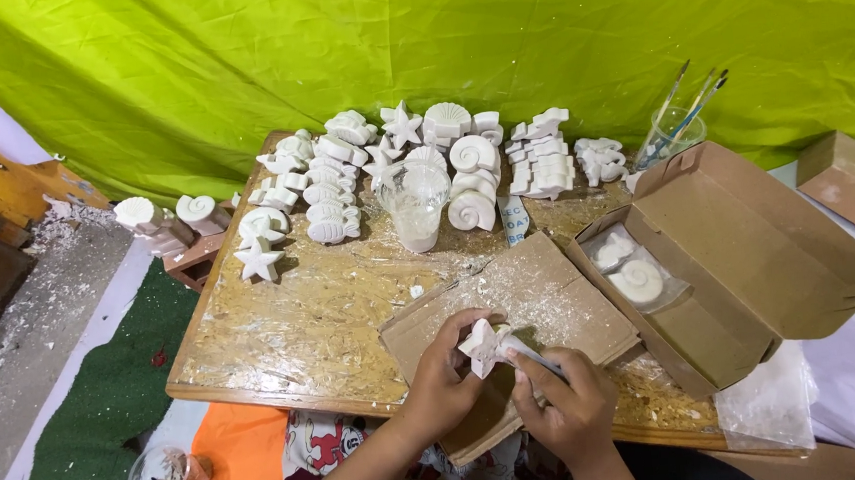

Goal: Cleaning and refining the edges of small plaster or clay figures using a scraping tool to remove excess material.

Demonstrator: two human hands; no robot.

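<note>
Clearly brittle and light, the small white plaster star figure [481, 346] sits pinched in the left hand [444, 376], above the desk's [293, 330] 6 o'clock edge; hold its body, not points. The right hand [564, 401] grips a thin tool [534, 355].

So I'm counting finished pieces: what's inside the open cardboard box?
Inside the cardboard box lie a spiral shell cast and a smaller white cast, apparently in clear plastic. Anything beneath them is hidden.

White plaster starfish [481, 345], tilted, raised above brown cardboard sheet [542, 292], thin tool [536, 354] touching its edge
</note>
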